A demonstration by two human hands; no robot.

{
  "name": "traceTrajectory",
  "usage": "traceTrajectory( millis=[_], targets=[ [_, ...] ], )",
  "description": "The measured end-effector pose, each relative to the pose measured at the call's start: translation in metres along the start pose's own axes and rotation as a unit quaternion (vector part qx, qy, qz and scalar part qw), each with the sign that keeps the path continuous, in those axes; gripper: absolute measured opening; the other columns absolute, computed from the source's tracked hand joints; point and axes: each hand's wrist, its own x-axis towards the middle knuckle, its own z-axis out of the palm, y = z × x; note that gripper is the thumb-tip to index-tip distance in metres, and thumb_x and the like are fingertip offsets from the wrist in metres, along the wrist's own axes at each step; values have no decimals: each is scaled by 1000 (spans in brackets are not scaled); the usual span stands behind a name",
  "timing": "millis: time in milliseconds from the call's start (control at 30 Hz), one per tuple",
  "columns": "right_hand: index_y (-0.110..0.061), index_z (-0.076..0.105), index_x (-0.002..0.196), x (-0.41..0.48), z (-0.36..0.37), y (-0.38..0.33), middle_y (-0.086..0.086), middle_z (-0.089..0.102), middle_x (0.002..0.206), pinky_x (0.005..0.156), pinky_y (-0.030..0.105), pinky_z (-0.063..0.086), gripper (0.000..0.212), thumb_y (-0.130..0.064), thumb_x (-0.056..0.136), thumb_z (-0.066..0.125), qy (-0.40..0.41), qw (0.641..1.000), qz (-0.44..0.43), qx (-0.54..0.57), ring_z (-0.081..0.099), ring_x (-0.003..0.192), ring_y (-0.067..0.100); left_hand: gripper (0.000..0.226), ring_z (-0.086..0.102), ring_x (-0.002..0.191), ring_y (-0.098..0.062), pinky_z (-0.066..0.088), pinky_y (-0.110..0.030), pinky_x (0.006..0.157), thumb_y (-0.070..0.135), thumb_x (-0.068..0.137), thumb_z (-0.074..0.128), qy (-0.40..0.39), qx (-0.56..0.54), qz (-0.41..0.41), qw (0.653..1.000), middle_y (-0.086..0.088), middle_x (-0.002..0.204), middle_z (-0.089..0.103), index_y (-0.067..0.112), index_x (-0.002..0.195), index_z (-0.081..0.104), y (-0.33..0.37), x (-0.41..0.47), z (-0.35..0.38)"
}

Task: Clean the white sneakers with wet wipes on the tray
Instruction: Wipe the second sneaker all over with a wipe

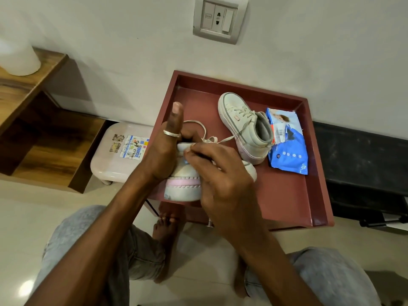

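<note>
A dark red tray [287,195] holds two white sneakers and a blue pack of wet wipes [287,142] at its right side. One sneaker [245,124] lies on its side at the back of the tray, its lace trailing forward. My left hand [163,151] grips the other sneaker [183,186] above the tray's near left edge, sole edge toward me, thumb raised. My right hand [220,180] lies over that shoe's upper with its fingertips pinched at the top of the shoe. Whether a wipe is under those fingers cannot be told.
A small pale plastic stool [114,160] stands left of the tray. A wooden shelf unit [44,129] with a white container [17,58] fills the far left. A wall socket [218,18] is above the tray. A black bench [362,164] runs to the right. My knees and bare feet are below.
</note>
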Motion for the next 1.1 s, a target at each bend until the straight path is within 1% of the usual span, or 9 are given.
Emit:
traceTrajectory(
  millis=[133, 200, 367, 500, 600, 667, 767, 900, 1100],
  targets=[
    [-11, 75, 111, 3, -5, 28, -1, 72, 110, 91, 27, 53, 31, 6, 88, 63, 24, 984, 167, 57, 65, 102, 4, 109, 40, 60, -31, 35, -40, 63, 101, 59, 34, 10, 20, -9, 1000, -32, 64, 41, -6, 60, 55, 2, 1, -1],
    [-13, 76, 110, 6, -6, 28, -5, 74, 107, 90, 27, 54, 30, 3, 88, 62, 34, 976, 208, 53, 65, 99, 1, 117, 42, 61, -32, 35, -43, 67, 101, 61, 31, 10, 52, 0, 999, -39, 66, 44, -14, 65, 55, 4, 1, 0],
    [-4, 71, 117, 2, -2, 2, 6, 71, 116, 97, 22, 50, 34, 5, 86, 62, 9, 996, 88, 30, 65, 108, 14, 110, 40, 56, -29, 34, -42, 62, 97, 69, 32, 8, 94, 34, 995, -35, 59, 42, -10, 59, 52, 5, 0, -2],
    [-8, 74, 112, -1, -7, 39, 4, 73, 109, 91, 25, 54, 46, 11, 74, 56, -46, 988, 143, -21, 68, 98, 16, 113, 46, 51, -20, 37, -29, 57, 99, 67, 32, 26, 170, 65, 983, -21, 55, 52, -10, 58, 58, 3, 1, -4],
    [-13, 76, 107, -5, -16, 55, 3, 75, 100, 77, 39, 57, 45, 7, 73, 55, -130, 978, 150, -67, 70, 88, 20, 94, 31, 43, -18, 27, -26, 45, 87, 76, 47, -8, 226, 102, 969, -13, 46, 38, -3, 49, 47, 5, -4, -6],
    [-15, 78, 103, -7, -21, 60, 1, 76, 97, 78, 37, 58, 38, 5, 78, 59, -141, 976, 159, -53, 70, 86, 16, 80, 34, 40, -14, 28, -19, 44, 79, 74, 60, -40, 267, 102, 957, -5, 43, 43, 3, 50, 58, 5, -7, -10],
    [-14, 78, 90, -14, -30, 69, 2, 74, 87, 72, 39, 56, 27, -5, 79, 55, -162, 968, 167, -95, 67, 79, 19, 54, 58, 50, -22, 42, -30, 45, 72, 62, 76, -49, 328, 72, 941, -1, 56, 66, 17, 64, 77, 4, -10, -20],
    [-14, 73, 77, -25, -43, 95, 5, 69, 75, 62, 42, 53, 13, -8, 83, 63, -192, 942, 216, -170, 65, 72, 23, 43, 68, 63, -30, 54, -51, 55, 67, 59, 84, -47, 360, 21, 932, 1, 69, 75, 28, 78, 81, 6, -14, -33],
    [-11, 77, 89, -24, -57, 103, 6, 75, 85, 68, 36, 57, 7, -9, 87, 71, -125, 949, 235, -168, 69, 79, 20, 37, 60, 52, -15, 51, -42, 47, 63, 72, 69, -6, 450, 40, 892, 5, 60, 68, 26, 72, 76, 3, -16, -42]
  ],
)
